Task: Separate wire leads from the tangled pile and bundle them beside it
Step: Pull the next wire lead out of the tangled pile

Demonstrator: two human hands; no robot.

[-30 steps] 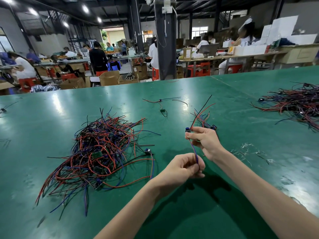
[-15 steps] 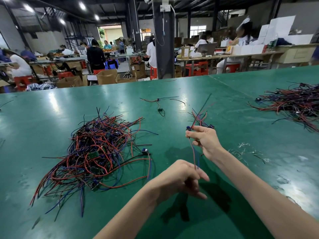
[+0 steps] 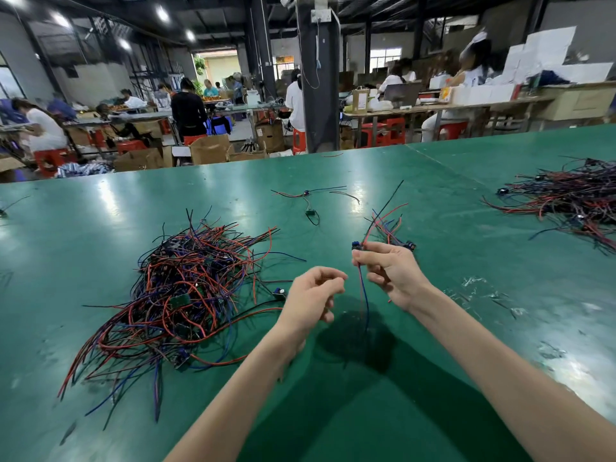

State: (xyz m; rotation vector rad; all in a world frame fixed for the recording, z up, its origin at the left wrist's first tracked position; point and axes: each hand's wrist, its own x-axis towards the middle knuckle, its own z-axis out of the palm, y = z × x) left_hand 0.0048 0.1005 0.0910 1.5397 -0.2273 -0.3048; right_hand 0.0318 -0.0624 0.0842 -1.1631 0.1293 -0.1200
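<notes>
Released since half a second earlier, the lower end of a wire lead point(image 3: 365, 301) hangs free, and the left hand point(image 3: 313, 295) that had pinched it has risen and drawn off to the left. On the green table point(image 3: 100, 211), the tangled pile point(image 3: 186, 295) of red, blue and black wires sprawls at left, its nearest strands just beside the left wrist. Farther back lies a single stray lead point(image 3: 310, 198). The left hand hovers above the table, fingers loosely curled with nothing in their grasp, thumb and forefinger nearly meeting. Just to its right and not touching it, the lead dangles red and blue from the right hand point(image 3: 390, 275), whose thumb and fingers pinch it just below a small blue part point(image 3: 356, 245); black and red ends rise above the knuckles. Beyond the right hand a small bundle point(image 3: 388, 225) of separated leads lies on the table, well apart from the pile. A second heap point(image 3: 566, 201) of wires spreads at far right
</notes>
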